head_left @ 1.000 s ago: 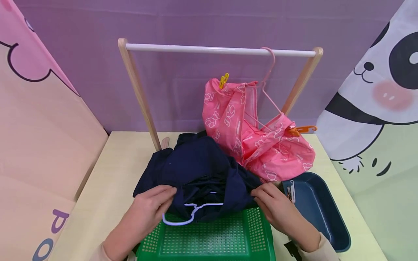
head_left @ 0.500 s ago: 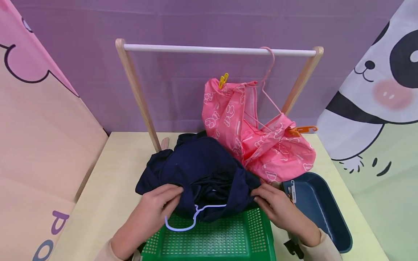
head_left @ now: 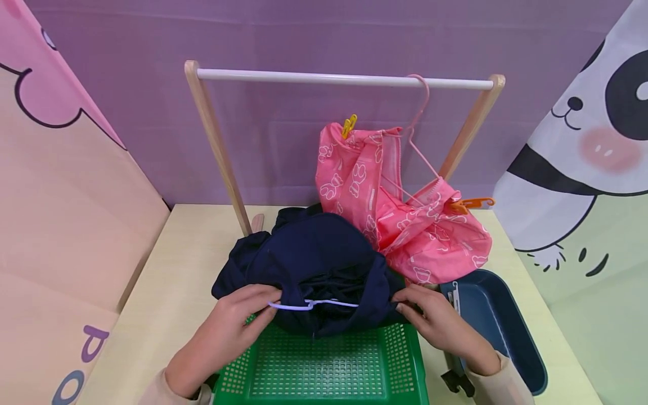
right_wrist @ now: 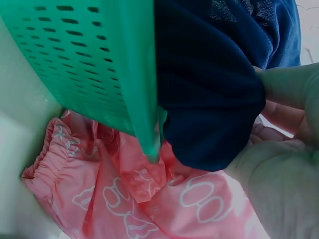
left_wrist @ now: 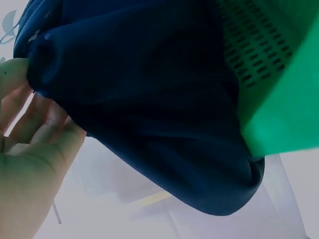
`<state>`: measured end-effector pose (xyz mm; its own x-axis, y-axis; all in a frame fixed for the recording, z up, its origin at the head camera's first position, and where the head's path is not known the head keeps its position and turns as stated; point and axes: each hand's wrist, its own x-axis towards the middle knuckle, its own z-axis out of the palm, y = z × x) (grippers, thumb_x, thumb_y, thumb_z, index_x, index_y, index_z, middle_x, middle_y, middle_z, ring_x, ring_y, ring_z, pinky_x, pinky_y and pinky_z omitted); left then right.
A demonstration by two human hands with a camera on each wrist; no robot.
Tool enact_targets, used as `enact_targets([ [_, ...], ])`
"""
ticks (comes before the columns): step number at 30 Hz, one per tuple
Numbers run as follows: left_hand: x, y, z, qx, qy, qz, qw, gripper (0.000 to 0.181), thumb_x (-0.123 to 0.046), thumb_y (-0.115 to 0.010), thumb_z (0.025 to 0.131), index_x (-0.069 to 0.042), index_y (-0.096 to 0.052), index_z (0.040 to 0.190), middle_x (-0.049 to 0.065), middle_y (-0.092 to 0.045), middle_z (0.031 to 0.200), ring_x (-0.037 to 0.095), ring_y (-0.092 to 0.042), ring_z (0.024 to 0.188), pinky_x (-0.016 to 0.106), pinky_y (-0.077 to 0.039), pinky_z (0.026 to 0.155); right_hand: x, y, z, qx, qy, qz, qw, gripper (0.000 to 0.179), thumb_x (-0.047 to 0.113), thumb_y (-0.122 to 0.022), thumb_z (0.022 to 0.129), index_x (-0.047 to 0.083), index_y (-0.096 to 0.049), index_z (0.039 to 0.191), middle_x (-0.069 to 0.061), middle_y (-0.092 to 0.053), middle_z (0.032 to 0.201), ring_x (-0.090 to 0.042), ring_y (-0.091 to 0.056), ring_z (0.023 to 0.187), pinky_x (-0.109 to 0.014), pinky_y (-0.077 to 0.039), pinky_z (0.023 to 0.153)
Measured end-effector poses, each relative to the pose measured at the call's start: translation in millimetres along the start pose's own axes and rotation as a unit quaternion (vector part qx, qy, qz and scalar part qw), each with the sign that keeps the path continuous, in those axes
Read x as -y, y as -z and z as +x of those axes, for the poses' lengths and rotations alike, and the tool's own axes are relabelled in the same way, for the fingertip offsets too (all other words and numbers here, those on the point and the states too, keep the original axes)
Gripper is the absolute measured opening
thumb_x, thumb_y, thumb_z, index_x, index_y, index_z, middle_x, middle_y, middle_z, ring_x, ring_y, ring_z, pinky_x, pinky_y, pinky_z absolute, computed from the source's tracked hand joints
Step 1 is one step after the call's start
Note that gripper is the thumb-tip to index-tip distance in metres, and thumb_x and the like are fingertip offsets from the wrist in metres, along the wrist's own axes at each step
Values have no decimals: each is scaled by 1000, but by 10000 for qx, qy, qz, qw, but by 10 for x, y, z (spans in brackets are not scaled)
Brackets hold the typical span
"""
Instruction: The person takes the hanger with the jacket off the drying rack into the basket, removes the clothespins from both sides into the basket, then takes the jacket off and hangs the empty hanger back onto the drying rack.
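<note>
A dark navy garment (head_left: 314,247) lies bunched over the back of the green basket (head_left: 324,388). My left hand (head_left: 235,320) pinches its near left edge between thumb and fingers, as the left wrist view also shows. At the right edge my right hand (head_left: 437,318) pinches the same cloth; the right wrist view shows a fold (right_wrist: 214,109) in that grip. A lavender hanger (head_left: 334,302) sits in the garment's opening, its hook tip by my left fingertips. Whether those fingers touch the hook I cannot tell. The hanger's arms are hidden in the cloth.
Behind stands a rack with a white rail (head_left: 304,77). A pink printed garment (head_left: 354,180) hangs there on a pink hanger, with a yellow clip (head_left: 348,126) and an orange clip (head_left: 468,205). A dark blue tray (head_left: 498,326) holding clips lies at the right.
The hanger's hook has swung up from over the basket and now lies nearly flat across the garment's opening. My left hand has shifted slightly right with the cloth; both hands keep their grip.
</note>
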<state>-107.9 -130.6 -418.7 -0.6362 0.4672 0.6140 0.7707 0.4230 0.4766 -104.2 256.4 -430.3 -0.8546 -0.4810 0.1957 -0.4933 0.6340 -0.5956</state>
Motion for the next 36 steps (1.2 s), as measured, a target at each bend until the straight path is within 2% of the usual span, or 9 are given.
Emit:
enact_targets([
  [5,52,-38,36,-209,-331,200,9990,24,4,-74,87,-2,-74,110,6,-70,108,20,-68,94,19,-54,83,9,-11,-1,68,-86,32,9999,14,7,-71,93,12,-71,106,7,-66,95,-7,-54,79,-28,-55,68],
  [9,50,-64,62,-348,-258,341,9985,33,9,-76,81,1,-73,113,9,-71,108,22,-69,96,22,-55,85,80,-11,7,27,-108,-146,9998,17,9,-73,92,13,-71,108,6,-65,99,-12,-58,85,-33,-58,75],
  [12,44,-73,85,-442,-147,416,9980,38,14,-77,75,2,-74,112,9,-72,108,22,-69,97,23,-54,86,178,-5,20,-199,-40,-450,9988,23,12,-77,89,12,-71,111,5,-64,105,-15,-60,94,-37,-59,81],
  [20,27,-81,114,-526,15,499,9974,36,13,-78,76,2,-75,109,9,-72,107,22,-70,97,26,-56,83,354,-66,167,-943,916,-1577,9787,26,17,-87,77,13,-76,101,3,-67,98,-14,-59,92,-34,-57,78],
  [24,16,-76,120,-577,52,553,9968,36,13,-79,75,2,-75,109,9,-73,107,22,-70,96,26,-56,83,355,-71,190,-1136,1417,-1701,9686,27,11,-90,71,13,-78,96,2,-70,93,-16,-60,87,-34,-56,73],
  [28,11,-29,101,-740,127,613,9953,36,14,-80,73,3,-75,107,10,-73,105,23,-71,93,21,-54,85,295,-15,124,-1376,1665,-1710,9613,34,10,-92,65,11,-79,97,1,-71,93,-17,-61,86,-37,-56,73],
  [32,20,28,76,-826,151,618,9946,37,15,-80,72,3,-76,106,10,-74,104,23,-71,93,17,-52,85,198,42,5,-1612,1740,-1606,9581,25,35,-75,90,11,-79,97,0,-72,93,-19,-61,87,-33,-53,75],
  [35,29,57,66,-827,154,640,9944,36,15,-80,72,4,-76,106,11,-74,104,24,-71,93,16,-52,85,147,64,-49,-1715,1742,-1580,9567,49,49,-49,102,11,-79,96,1,-72,93,-19,-61,87,-27,-50,77],
  [36,32,65,65,-849,157,657,9941,36,15,-80,72,4,-76,106,11,-74,104,24,-71,93,16,-51,86,136,69,-59,-1754,1713,-1588,9564,51,50,-47,102,11,-79,96,1,-72,93,-18,-61,87,-26,-49,78],
])
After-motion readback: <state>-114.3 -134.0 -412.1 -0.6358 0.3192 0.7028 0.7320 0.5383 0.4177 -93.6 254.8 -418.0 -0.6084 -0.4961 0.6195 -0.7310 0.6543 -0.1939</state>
